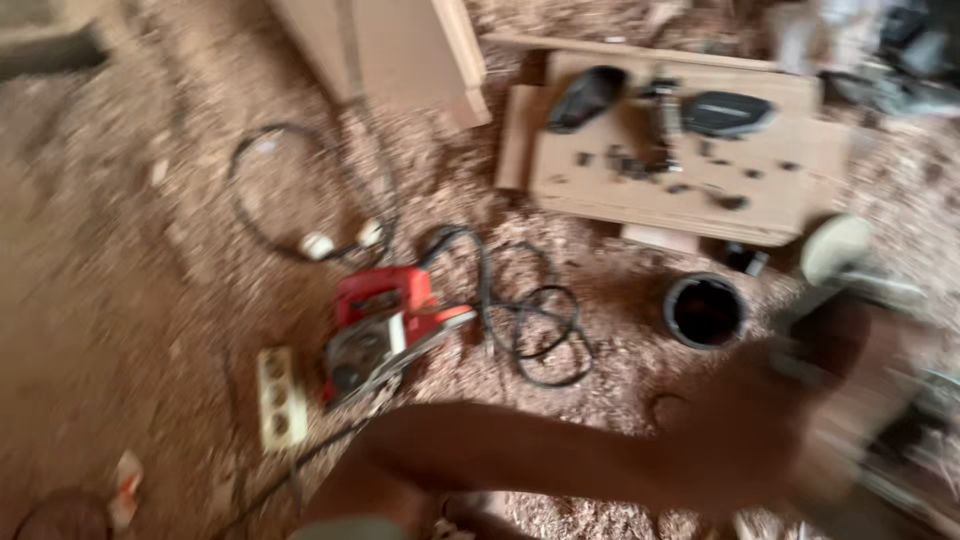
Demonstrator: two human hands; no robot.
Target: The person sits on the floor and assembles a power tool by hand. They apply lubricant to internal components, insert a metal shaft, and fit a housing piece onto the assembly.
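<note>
Left hand (770, 420) blurred on dark tool (850, 330), axis up-right; grip state unclear.

A single head-worn camera looks steeply down, from standing height, at a sawdust-covered floor (120, 260), blurred.

We see a bare forearm, heavily motion-blurred, ending in a smeared hand (790, 440); no sleeve shows on it.

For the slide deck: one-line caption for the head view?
Blurred arm reaches right across a sawdust-covered floor, past a red power tool, black cable and a board of dark parts.
</note>
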